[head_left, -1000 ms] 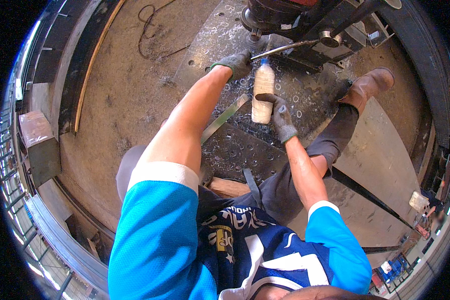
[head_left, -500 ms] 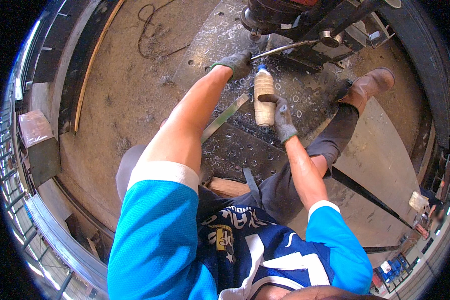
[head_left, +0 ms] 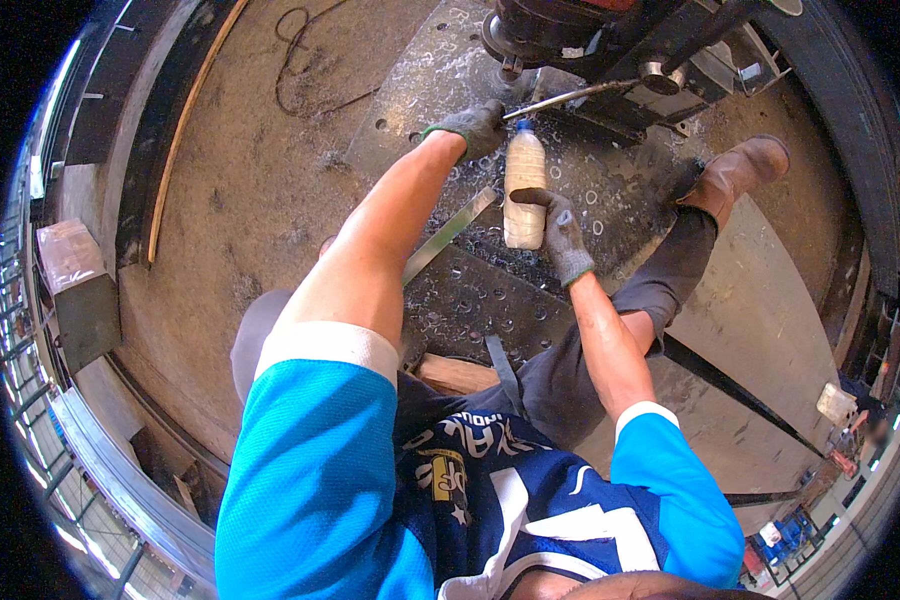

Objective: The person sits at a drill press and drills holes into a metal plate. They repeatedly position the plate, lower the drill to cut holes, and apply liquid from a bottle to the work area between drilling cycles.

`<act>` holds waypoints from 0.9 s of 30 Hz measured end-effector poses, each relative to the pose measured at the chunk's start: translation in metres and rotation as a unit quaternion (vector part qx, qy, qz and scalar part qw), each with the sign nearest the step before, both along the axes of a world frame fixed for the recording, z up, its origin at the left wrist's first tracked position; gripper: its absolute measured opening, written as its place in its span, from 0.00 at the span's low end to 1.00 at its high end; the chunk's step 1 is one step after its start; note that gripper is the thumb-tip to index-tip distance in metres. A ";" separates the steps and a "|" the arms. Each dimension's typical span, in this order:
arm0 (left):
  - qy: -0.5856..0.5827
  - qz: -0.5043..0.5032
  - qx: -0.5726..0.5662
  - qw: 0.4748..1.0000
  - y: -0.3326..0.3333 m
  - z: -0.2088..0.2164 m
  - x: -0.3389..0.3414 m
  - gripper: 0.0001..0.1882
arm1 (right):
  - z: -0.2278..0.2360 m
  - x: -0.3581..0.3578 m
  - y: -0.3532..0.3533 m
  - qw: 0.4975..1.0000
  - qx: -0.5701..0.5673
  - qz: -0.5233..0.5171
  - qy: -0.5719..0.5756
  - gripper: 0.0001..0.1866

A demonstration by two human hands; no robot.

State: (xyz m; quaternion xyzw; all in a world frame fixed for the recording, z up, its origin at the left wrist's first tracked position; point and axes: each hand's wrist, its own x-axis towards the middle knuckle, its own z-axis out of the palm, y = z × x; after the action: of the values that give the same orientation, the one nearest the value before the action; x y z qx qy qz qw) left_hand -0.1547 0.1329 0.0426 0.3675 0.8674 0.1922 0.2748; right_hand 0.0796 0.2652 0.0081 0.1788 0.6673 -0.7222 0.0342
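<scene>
My gloved left hand is closed round the end of a metal lever that reaches out from a dark drilling machine. In my gloved right hand is a plastic bottle of whitish liquid with a blue cap; my fingers wrap its lower half. The cap end points away from me, just below the lever and beside my left hand. Under both hands lies a dark steel plate, strewn with metal shavings and ring-shaped marks.
A flat metal strip lies left of the bottle. Near my legs is a wooden block. A cable curls on the floor at the far left. My booted foot rests at the right, beside a large grey plate.
The bottle in my right hand has shifted slightly left and away from me, its cap now nearer the lever. My left hand stays on the lever, almost unmoved.
</scene>
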 end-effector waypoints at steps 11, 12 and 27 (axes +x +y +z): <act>-0.012 -0.006 -0.002 1.000 0.000 0.009 0.003 0.20 | 0.008 0.001 -0.001 0.998 -0.032 -0.025 -0.051 0.24; -0.011 -0.001 -0.007 1.000 0.000 0.009 0.003 0.20 | 0.008 0.002 0.000 0.998 -0.007 -0.027 -0.055 0.24; -0.016 0.013 0.002 1.000 0.006 -0.015 0.001 0.20 | -0.023 0.003 0.007 0.999 -0.003 -0.032 0.016 0.22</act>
State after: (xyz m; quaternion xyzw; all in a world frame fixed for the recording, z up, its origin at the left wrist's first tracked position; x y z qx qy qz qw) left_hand -0.1542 0.1387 0.0274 0.3536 0.8671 0.2036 0.2857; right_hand 0.0824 0.2721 -0.0152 0.1883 0.6592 -0.7280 0.0008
